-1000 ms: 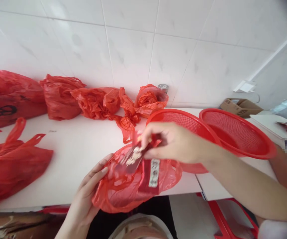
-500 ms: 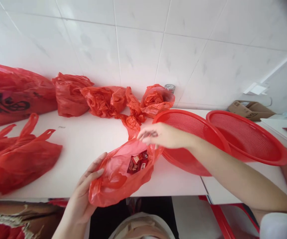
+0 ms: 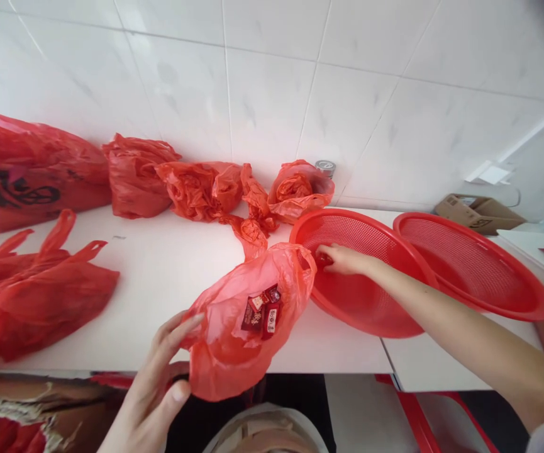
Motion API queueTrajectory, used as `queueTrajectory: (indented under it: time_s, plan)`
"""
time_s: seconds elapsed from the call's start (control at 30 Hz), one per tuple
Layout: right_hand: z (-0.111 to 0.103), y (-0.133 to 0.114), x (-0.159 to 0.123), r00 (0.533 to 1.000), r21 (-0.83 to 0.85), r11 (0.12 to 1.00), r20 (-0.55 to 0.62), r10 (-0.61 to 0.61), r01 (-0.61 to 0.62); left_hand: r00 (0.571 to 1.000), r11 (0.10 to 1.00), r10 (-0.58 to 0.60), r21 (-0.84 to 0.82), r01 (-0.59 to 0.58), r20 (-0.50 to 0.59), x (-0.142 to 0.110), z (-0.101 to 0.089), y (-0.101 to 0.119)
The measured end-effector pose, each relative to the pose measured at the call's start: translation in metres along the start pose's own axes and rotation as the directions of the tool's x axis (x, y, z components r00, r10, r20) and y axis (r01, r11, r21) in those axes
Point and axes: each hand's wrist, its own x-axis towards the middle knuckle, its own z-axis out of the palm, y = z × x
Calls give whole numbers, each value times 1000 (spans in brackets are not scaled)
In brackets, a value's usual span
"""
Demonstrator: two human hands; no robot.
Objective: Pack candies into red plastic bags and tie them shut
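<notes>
A red plastic bag [image 3: 224, 358] lies with its mouth open at the table's front edge. Inside are several small dark red packets [image 3: 262, 311] with printed labels. My left hand [image 3: 161, 371] rests its fingers on the bag's left rim; the thumb stands apart from the fingers, so the hand is open. Over to the right, my right hand [image 3: 344, 259] reaches into a red perforated plastic basket [image 3: 370, 314], near its left wall. Its fingers are curled together around a bit of red that is too small to make out.
A second red basket [image 3: 479, 258] overlaps the first at right. Filled red bags [image 3: 139, 179] line the tiled wall, and more bags [image 3: 49, 302] lie at left. A can [image 3: 325, 167] and a cardboard box [image 3: 479, 214] stand at the back. A torn carton [image 3: 64, 409] sits below left.
My right hand has moved from above the bag's mouth to the right, down into the basket. The left hand's thumb has come off the bag's rim. Another packet now shows more fully inside.
</notes>
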Motion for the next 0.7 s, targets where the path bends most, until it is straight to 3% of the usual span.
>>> queueTrajectory:
  time_s: [0.07, 0.13, 0.23, 0.3, 0.4, 0.47, 0.53, 0.6, 0.7]
  plan:
    - [-24, -10, -7, 996, 71, 995, -57, -70, 74, 996, 993, 23, 115, -33, 88, 0, -9, 0]
    - [-53, -31, -22, 976, 259, 949, -170, -137, 178, 982, 973, 36, 219, -77, 187, 3, -17, -2]
    - [-78, -79, -54, 907, 611, 674, -223, -358, 416, 962, 936, 106, 301, -183, 252, 11, -26, -8]
    - [-73, -114, -71, 834, 694, 557, -116, -540, 457, 941, 877, 176, 388, -284, 290, 18, -30, -12]
    - [-36, -154, -76, 722, 556, 655, 136, -678, 511, 877, 729, 257, 515, -451, 405, 26, -33, -14]
    - [-8, -168, -71, 697, 373, 727, 239, -676, 577, 840, 646, 289, 554, -525, 459, 28, -36, -12]
    - [8, -175, -64, 685, 264, 740, 281, -672, 618, 826, 605, 314, 572, -554, 468, 27, -40, -9]
    - [9, -174, -57, 708, 207, 738, 209, -675, 642, 839, 609, 309, 584, -536, 447, 25, -44, -6]
    - [-7, -164, -49, 787, 22, 789, -92, -610, 614, 883, 655, 256, 601, -458, 394, 20, -52, -3]
